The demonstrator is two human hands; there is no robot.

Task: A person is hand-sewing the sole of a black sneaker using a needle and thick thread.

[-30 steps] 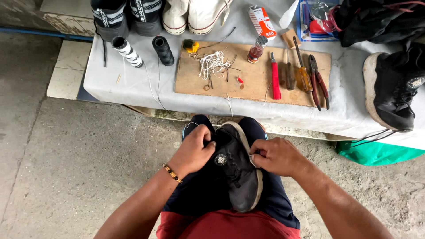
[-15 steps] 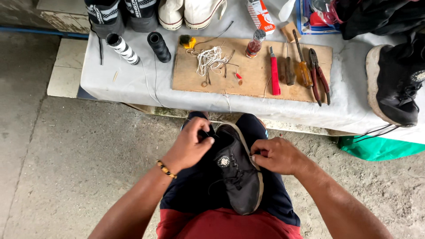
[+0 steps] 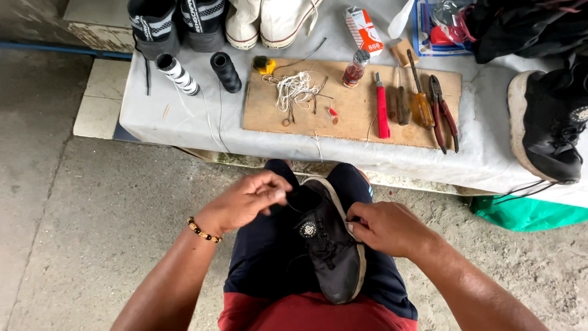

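Observation:
A black sneaker (image 3: 327, 248) with a pale sole edge lies on my lap, its heel opening toward the table. My left hand (image 3: 248, 199), with a beaded bracelet at the wrist, has its fingers pinched together at the shoe's heel opening. My right hand (image 3: 383, 227) grips the shoe's right side by the sole edge, fingers curled. Whether a needle or thread is pinched in either hand is too small to tell.
A low table under a grey cloth (image 3: 184, 116) holds a wooden board (image 3: 352, 119) with white thread, a small bottle, a red knife, screwdrivers and pliers. Thread spools (image 3: 202, 72), several shoes at the back and a black sneaker (image 3: 548, 132) at right. Concrete floor lies to the left.
My left hand has slid from the shoe's left side up to its heel opening. The view has shifted slightly nearer the table. My right hand keeps its hold.

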